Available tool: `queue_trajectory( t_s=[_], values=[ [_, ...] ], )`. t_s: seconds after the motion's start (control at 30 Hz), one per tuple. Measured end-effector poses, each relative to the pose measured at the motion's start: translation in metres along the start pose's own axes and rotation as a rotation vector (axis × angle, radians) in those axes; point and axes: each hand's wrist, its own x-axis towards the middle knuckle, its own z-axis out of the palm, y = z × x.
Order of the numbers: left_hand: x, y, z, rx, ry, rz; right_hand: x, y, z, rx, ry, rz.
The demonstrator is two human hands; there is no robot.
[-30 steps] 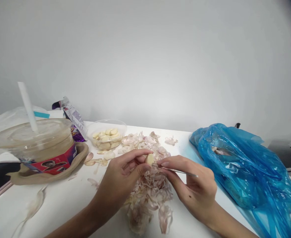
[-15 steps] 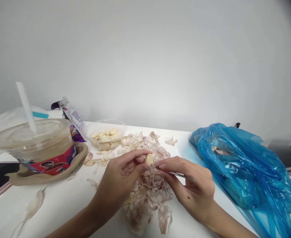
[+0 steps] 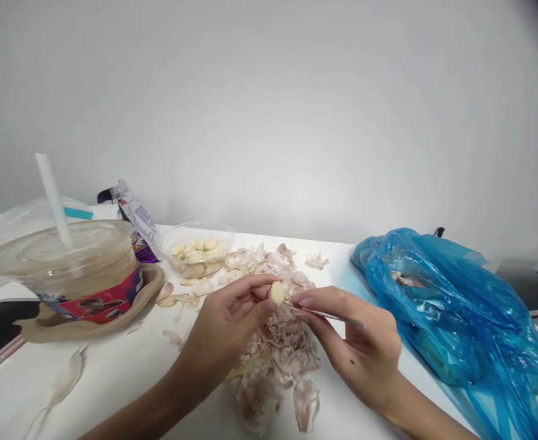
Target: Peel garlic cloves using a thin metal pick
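- Pale-yellow garlic clove: held above the heap of garlic skins; step in hand is apparently peeling or trimming.
- Next move: likely calls for a steady clove and light tool pressure.
- Left hand: thumb and fingers closed on the clove.
- Right hand: thumb and forefinger pinch a slim metal tool, tip at the clove's side.

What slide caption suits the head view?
Left hand holds a clove, right hand a metal tool, over garlic skins.
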Motion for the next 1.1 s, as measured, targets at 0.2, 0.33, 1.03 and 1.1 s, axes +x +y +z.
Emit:
queue_trajectory(
  t_s=[0.2,0.33,1.03,1.1],
  values=[
    [0.0004,0.0004,0.0004,-0.195,-0.056,-0.153,-0.0007,-0.001,0.0002,0.006,-0.006,-0.004],
    [-0.0008,0.0057,0.002,-0.309,-0.109,-0.217,0.0001,-0.0017,0.0004,0.017,-0.005,0.005],
    [0.0008,0.0036,0.0004,-0.298,-0.164,-0.201,-0.0009,-0.0015,0.0009,0.041,0.026,0.009],
    [0.0009,0.0034,0.0002,-0.282,-0.171,-0.194,-0.0014,-0.0014,0.001,0.042,0.018,0.008]
  ],
)
